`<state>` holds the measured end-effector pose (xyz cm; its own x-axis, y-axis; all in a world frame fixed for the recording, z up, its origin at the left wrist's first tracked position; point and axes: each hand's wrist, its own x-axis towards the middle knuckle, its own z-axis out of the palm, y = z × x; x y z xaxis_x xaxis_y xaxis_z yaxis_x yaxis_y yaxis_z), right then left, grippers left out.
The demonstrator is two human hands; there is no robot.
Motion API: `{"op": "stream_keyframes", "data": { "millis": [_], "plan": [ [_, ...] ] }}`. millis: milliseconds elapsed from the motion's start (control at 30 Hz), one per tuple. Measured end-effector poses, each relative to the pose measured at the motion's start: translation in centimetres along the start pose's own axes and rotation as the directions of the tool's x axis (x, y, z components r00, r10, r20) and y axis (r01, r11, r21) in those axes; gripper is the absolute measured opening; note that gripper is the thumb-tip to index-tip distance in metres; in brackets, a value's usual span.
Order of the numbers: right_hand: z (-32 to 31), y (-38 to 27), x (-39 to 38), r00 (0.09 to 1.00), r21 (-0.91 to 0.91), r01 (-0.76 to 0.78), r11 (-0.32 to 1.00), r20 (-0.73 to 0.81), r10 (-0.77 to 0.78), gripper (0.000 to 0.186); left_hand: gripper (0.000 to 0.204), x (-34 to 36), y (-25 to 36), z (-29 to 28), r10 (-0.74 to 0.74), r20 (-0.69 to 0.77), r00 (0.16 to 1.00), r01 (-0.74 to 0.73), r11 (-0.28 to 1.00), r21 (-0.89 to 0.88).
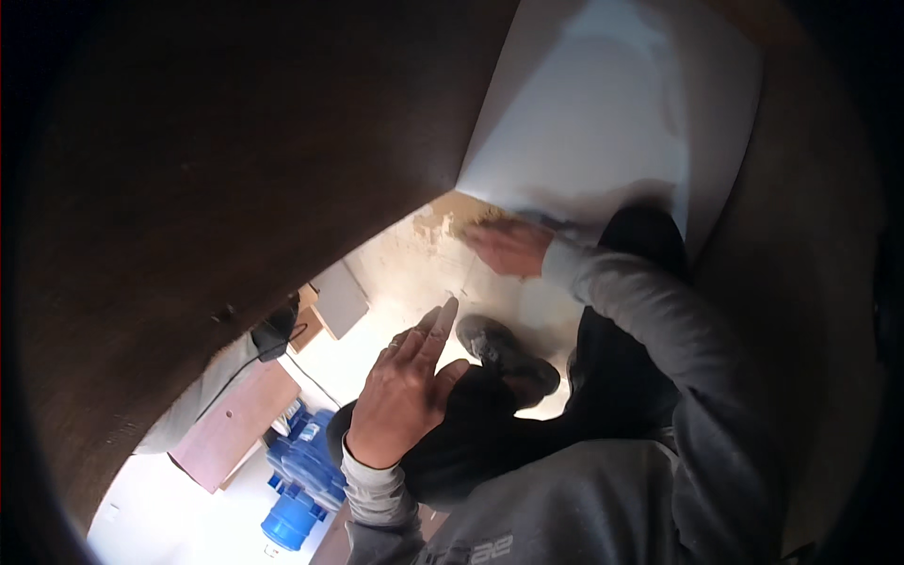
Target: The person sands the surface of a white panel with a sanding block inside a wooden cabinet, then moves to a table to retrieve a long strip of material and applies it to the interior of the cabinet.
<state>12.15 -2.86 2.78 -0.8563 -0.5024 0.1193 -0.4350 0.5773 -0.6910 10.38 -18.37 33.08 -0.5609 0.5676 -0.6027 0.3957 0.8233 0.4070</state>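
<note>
My left hand point(405, 395) is raised over my bent leg, with its fingers stretched out, the thumb apart and nothing in it. Farther forward, my right hand point(508, 247) reaches low beside the bottom corner where a large dark brown panel point(264, 122) meets a smooth white panel point(603, 104). Motion blurs its fingers, so what they touch or hold cannot be made out. Pale crumbs or flakes point(435, 224) lie on a tan patch just left of that hand. Below it, a dark shoe point(508, 358) rests on the bright floor.
The dark panel slants over the whole left side. Under its edge are a grey board point(339, 299), a pinkish wooden board point(235, 426), a thin dark cable point(315, 381) and blue rounded objects point(311, 457). My dark trouser leg point(626, 363) stands close to the white panel.
</note>
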Motion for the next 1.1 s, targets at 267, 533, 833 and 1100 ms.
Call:
{"op": "stream_keyframes", "data": {
  "millis": [267, 533, 833, 1100],
  "plan": [
    [-3.5, 5.2, 2.1, 0.841, 0.050, -0.490, 0.870, -0.234, 0.487, 0.029, 0.067, -0.3, -0.4, 0.1, -0.008, 0.014, 1.000, 0.008, 1.000, -0.027],
    [-3.3, 4.7, 1.4, 0.886, 0.102, -0.457, 0.884, -0.036, 0.462, 0.054, 0.070, -0.1, -0.5, 0.3, 0.033, 0.019, 0.999, -0.033, 0.999, 0.006],
    [-0.6, 7.5, -0.7, 0.893, 0.217, -0.449, 0.867, 0.075, 0.444, 0.047, 0.066, 0.3, 0.1, 0.0, 0.014, 0.034, 0.999, -0.013, 0.999, -0.035],
    [-10.8, 16.8, -5.0, 0.896, -0.397, -0.444, 0.803, -0.223, 0.385, 0.063, 0.066, -0.6, -2.0, 1.3, -0.066, 0.077, 0.995, 0.071, 0.996, -0.054]
  ]
}}
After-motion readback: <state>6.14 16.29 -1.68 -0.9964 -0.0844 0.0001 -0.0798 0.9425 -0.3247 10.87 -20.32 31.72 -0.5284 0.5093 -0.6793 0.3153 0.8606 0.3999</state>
